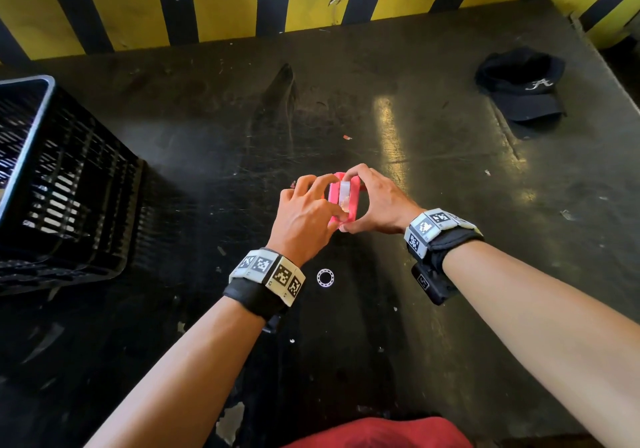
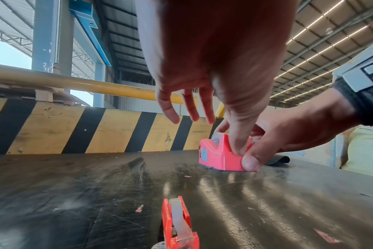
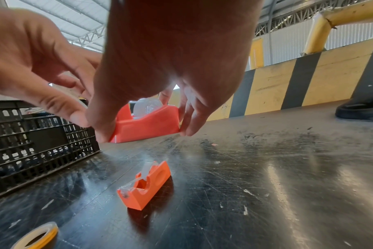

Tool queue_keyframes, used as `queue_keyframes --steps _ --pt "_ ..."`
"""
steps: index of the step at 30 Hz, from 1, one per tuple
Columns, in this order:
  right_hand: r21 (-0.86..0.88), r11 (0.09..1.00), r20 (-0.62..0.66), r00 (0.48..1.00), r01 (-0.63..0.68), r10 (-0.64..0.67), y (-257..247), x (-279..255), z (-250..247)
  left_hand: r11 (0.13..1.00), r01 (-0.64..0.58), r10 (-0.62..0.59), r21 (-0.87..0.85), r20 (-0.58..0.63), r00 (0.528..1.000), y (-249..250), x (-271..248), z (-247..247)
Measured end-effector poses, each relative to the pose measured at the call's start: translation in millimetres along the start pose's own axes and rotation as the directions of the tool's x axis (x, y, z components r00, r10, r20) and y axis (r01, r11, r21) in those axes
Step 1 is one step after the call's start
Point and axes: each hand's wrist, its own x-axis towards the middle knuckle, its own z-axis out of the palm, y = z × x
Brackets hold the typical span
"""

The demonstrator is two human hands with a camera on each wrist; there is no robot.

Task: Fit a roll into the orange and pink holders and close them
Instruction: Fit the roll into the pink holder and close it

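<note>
- Both your hands are on the pink holder (image 1: 341,198) at mid-table: right hand (image 1: 375,201) grips its ends, left hand (image 1: 308,210) pinches its near end
- Press unevenly and the roll (image 3: 147,106) may seat crooked

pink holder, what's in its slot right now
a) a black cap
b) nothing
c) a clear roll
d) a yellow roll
c: in the right wrist view a clear roll stands in the slot of the pink holder, which the right hand pinches end to end while the left hand touches its near end.
</note>
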Motion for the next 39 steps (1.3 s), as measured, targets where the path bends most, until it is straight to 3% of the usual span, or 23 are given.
queue_keyframes --steps 4,11,15,21,29,31,33,35,37,39 --pt "-0.017 1.000 0.021 1.000 -0.002 0.002 8 3 0 0.999 0.011 -0.008 -0.033 0.101 0.995 -1 2 -1" --pt "-0.168 0.980 0.120 0.985 -0.103 0.124 29 20 15 0.946 0.209 -0.211 -0.247 0.020 0.977 -42 -9 9" --pt "-0.189 0.969 0.126 0.974 -0.161 0.187 42 29 33 0.924 0.318 -0.292 -0.212 0.146 0.945 -66 -26 27" --pt "-0.202 0.962 0.149 0.965 -0.186 0.218 54 41 52 0.895 0.421 -0.343 -0.145 0.380 0.859 -95 -38 56" --pt "-0.330 0.917 0.132 0.951 -0.222 0.278 47 33 62 0.881 0.449 -0.341 -0.148 0.457 0.821 -107 -34 73" --pt "-0.377 0.908 0.066 0.972 -0.184 0.225 34 20 65 0.889 0.442 -0.340 -0.119 0.473 0.813 -108 -35 74" --pt "-0.416 0.908 -0.036 0.999 -0.045 0.033 20 5 73 0.898 0.435 -0.347 -0.068 0.497 0.795 -109 -39 76" --pt "-0.387 0.918 -0.054 0.991 0.091 -0.121 10 -7 86 0.901 0.432 -0.355 -0.033 0.516 0.780 -109 -46 79" --pt "-0.344 0.922 0.122 0.982 0.179 -0.145 1 -17 100 0.898 0.438 -0.360 -0.036 0.512 0.780 -109 -56 85" --pt "-0.365 0.911 0.299 0.951 0.194 -0.082 -6 -24 112 0.889 0.449 -0.355 -0.091 0.481 0.802 -108 -66 92"
